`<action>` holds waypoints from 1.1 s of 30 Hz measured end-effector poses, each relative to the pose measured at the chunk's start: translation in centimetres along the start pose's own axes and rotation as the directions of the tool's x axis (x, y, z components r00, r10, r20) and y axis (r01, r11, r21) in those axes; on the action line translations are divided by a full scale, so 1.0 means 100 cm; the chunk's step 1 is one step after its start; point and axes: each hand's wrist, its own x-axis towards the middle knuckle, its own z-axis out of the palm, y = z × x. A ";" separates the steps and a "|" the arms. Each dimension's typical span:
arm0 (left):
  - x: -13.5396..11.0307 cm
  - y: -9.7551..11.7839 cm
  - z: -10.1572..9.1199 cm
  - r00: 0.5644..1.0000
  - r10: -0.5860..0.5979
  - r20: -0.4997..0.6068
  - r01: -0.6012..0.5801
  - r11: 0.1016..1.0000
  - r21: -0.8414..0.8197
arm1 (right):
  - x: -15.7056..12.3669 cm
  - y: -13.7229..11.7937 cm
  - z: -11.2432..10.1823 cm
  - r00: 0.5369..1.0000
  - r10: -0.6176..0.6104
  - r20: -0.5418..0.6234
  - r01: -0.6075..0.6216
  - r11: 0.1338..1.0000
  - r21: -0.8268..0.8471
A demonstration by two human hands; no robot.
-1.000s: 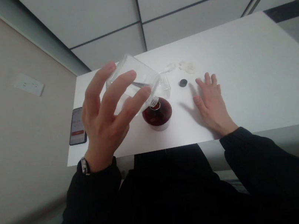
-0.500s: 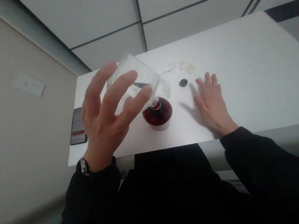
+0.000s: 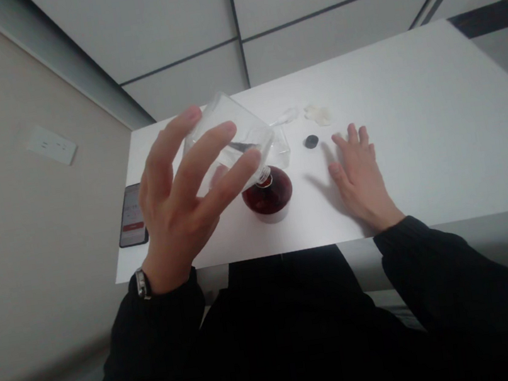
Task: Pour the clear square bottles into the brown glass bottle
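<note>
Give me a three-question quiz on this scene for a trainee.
1. Which hand grips the clear plastic bottle, left or right?
2. True or false: the right hand touches the small black disc on the white table.
3. What colour are the contents of the cup under the bottle's neck?

Key:
1. Left: the left hand holds the bottle tilted.
2. False: the right hand lies flat on the table, apart from the disc.
3. Dark red.
</note>
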 end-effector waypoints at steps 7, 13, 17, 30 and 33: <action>0.004 0.000 -0.001 0.996 0.063 -0.056 -0.059 0.996 0.065 | 0.000 -0.002 -0.001 0.999 0.019 0.026 -0.019 0.999 -0.032; 0.007 0.001 -0.003 0.989 0.130 -0.066 -0.124 0.988 0.088 | 0.000 0.000 0.000 1.000 -0.007 -0.006 0.007 1.000 0.002; 0.007 0.000 -0.001 0.986 0.141 -0.092 -0.135 0.989 0.068 | 0.000 -0.001 0.001 0.999 -0.012 -0.030 0.012 1.000 -0.014; 0.008 -0.002 -0.002 0.981 0.187 -0.061 -0.180 0.978 0.106 | 0.000 -0.002 0.002 0.999 -0.003 -0.043 0.002 1.000 -0.028; 0.008 -0.004 -0.003 0.979 0.194 -0.058 -0.187 0.977 0.105 | 0.000 -0.002 0.002 0.999 0.002 -0.038 -0.003 1.000 -0.024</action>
